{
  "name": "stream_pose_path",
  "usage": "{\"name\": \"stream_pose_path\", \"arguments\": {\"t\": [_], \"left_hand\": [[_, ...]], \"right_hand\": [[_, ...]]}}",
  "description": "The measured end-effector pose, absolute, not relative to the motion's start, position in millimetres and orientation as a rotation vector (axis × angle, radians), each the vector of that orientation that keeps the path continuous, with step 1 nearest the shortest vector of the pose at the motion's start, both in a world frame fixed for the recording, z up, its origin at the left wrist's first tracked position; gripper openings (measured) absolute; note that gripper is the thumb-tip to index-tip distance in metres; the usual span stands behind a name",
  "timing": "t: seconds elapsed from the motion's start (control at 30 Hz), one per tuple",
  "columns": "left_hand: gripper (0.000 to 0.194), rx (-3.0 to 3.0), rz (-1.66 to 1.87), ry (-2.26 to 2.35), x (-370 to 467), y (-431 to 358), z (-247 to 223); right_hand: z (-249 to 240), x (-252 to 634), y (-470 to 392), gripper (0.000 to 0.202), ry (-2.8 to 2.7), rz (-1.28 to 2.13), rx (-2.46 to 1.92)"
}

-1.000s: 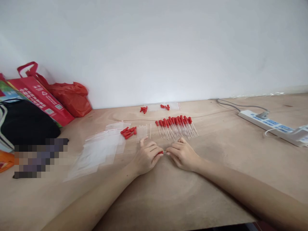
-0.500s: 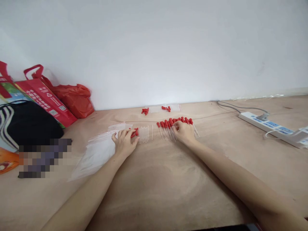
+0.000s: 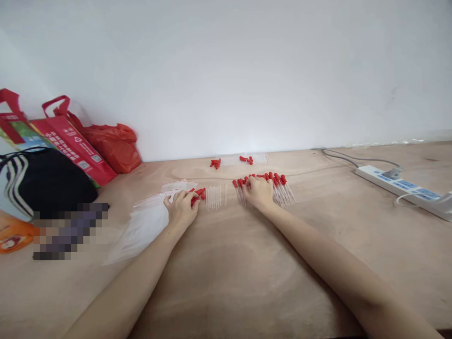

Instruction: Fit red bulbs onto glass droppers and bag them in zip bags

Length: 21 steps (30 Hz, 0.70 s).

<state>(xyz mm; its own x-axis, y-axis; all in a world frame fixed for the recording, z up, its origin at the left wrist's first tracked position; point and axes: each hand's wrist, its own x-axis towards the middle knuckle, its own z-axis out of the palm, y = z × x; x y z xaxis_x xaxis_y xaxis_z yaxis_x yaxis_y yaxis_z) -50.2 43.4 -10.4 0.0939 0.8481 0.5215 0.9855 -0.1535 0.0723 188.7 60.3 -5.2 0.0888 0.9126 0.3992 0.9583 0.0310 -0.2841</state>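
Note:
My left hand (image 3: 182,207) lies with curled fingers over a small pile of red rubber bulbs (image 3: 202,192), thumb and fingertips closed around one of them. Just right of it, thin clear plastic tubes (image 3: 213,197) lie side by side. My right hand (image 3: 259,190) rests over a slanted row of droppers, clear tubes with red bulbs (image 3: 283,179) at their far ends. Its fingers are bent and pressed together among the left part of that row; what they hold is hidden. Under my left hand's outer side lies a clear zip bag (image 3: 141,226).
Farther back, a clear bag (image 3: 259,159) lies with loose red bulbs (image 3: 215,164) by it. A white power strip (image 3: 402,188) with cables is at right. Red bags (image 3: 115,146), a black drawstring bag (image 3: 52,183) and an orange packet (image 3: 16,235) stand at left.
My right hand has moved left along the dropper row, uncovering the droppers on the right. My left hand stays by the red bulbs, its thumb drawn in closer to the fingers.

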Motion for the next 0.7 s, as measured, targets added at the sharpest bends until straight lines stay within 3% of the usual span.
{"name": "stream_pose_path", "arguments": {"t": [0.47, 0.7], "left_hand": [[0.009, -2.018, -0.764, -1.882, -52, 44, -8], [0.022, -2.243, -1.015, -1.522, -42, 39, -13]], "right_hand": [[-5, 112, 78, 0.028, -1.956, 0.195, -2.05], [-2, 113, 67, 0.028, -2.012, 0.099, -2.005]]}}
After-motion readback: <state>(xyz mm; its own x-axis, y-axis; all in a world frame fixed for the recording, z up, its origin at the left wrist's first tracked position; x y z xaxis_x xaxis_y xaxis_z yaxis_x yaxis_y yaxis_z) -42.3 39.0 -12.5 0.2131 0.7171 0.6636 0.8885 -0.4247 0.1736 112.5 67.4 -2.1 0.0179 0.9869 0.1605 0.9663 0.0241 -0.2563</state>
